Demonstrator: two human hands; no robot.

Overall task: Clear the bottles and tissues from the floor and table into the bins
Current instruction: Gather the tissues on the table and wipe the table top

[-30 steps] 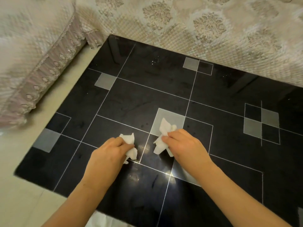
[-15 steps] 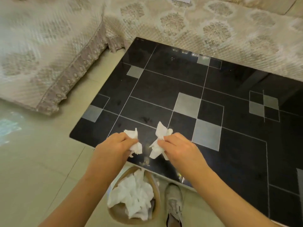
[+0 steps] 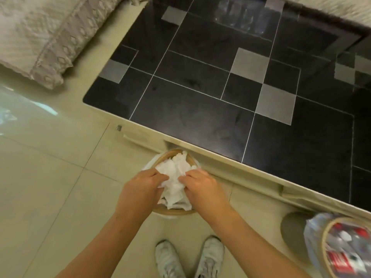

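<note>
Head view looks steeply down, near the hands (image 3: 172, 189).

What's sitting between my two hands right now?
In the head view, crumpled white tissues fill the gap between the left hand and right hand, over the tissue bin.

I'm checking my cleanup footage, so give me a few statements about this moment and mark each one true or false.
1. Both hands are over the round bin of tissues. True: the left hand and right hand are at the tissue bin, touching the white tissues.
2. The tissue bin stands on the table. False: it stands on the floor, beside the black table.
3. A second bin holds bottles. True: the bin at the lower right holds red-labelled bottles.
4. Tissues lie scattered on the black tabletop. False: no tissues show on it.
5. The person is barefoot. False: white shoes show below the hands.
</note>
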